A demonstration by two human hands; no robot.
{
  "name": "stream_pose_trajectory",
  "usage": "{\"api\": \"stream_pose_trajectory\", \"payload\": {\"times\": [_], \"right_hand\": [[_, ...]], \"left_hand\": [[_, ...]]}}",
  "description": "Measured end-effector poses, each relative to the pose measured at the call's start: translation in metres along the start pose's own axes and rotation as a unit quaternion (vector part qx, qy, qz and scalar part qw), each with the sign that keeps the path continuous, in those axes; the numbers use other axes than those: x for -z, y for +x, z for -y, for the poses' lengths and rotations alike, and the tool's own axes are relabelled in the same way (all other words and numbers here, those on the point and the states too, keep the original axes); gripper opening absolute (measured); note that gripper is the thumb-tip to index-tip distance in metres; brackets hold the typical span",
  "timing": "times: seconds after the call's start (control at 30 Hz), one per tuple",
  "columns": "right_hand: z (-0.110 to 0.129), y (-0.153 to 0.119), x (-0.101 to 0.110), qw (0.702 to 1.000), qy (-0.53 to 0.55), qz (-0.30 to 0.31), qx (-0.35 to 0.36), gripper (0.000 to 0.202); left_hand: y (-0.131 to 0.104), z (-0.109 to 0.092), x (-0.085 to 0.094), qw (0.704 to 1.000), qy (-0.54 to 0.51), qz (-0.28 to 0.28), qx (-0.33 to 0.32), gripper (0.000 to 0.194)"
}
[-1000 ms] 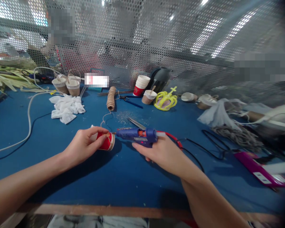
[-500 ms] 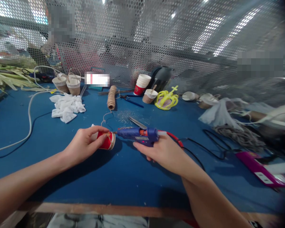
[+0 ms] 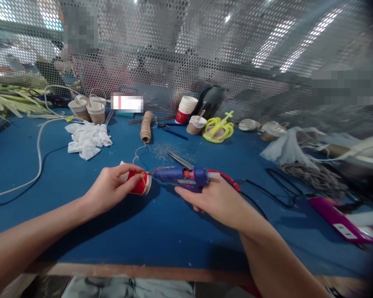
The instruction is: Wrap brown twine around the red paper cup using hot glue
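Note:
My left hand (image 3: 116,182) is closed on a red and white paper cup (image 3: 139,186), which lies tipped on its side over the blue table. Its thumb and forefinger press near the cup's end. In my right hand (image 3: 214,198) is a blue hot glue gun (image 3: 186,177), gripped by the handle and pointing left. The nozzle meets the cup beside my left fingertips; whether it touches cannot be made out. Thin twine runs from the cup area back to a roll of jute twine (image 3: 146,127). Scissors (image 3: 180,159) lie partly behind the gun.
Crumpled white cloth (image 3: 88,138) lies left of the twine. Along the back stand brown cups (image 3: 96,114), stacked paper cups (image 3: 185,111) and a yellow crown (image 3: 218,129). At right are a purple power strip (image 3: 342,219), black cable and grey rope (image 3: 313,178). A perforated metal screen (image 3: 180,49) rises behind.
Almost nothing differs. Both hands, the cup and the glue gun keep nearly the same position, with only a slight shift of the view.

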State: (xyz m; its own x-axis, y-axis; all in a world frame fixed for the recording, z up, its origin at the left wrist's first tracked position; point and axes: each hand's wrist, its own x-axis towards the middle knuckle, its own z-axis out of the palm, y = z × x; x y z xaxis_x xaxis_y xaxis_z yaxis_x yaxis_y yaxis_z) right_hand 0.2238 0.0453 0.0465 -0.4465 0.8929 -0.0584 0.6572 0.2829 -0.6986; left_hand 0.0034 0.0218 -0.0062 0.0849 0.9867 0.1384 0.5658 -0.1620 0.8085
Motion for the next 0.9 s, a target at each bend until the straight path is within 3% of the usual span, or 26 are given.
{"api": "stream_pose_trajectory", "payload": {"times": [0.3, 0.6, 0.9], "right_hand": [[0.0029, 0.0007, -0.0005, 1.0, 0.003, -0.004, -0.012, 0.013], [-0.0018, -0.0011, 0.0003, 1.0, -0.02, 0.008, 0.008, 0.023], [0.0029, -0.0036, 0.003, 0.999, -0.041, 0.01, 0.029, 0.02]], "left_hand": [[0.0002, -0.0009, -0.0005, 1.0, -0.009, -0.004, 0.003, 0.033], [-0.0009, 0.0006, 0.0001, 1.0, -0.001, 0.0, -0.004, 0.033], [-0.0012, -0.0003, 0.0001, 1.0, 0.001, 0.003, -0.003, 0.033]]}}
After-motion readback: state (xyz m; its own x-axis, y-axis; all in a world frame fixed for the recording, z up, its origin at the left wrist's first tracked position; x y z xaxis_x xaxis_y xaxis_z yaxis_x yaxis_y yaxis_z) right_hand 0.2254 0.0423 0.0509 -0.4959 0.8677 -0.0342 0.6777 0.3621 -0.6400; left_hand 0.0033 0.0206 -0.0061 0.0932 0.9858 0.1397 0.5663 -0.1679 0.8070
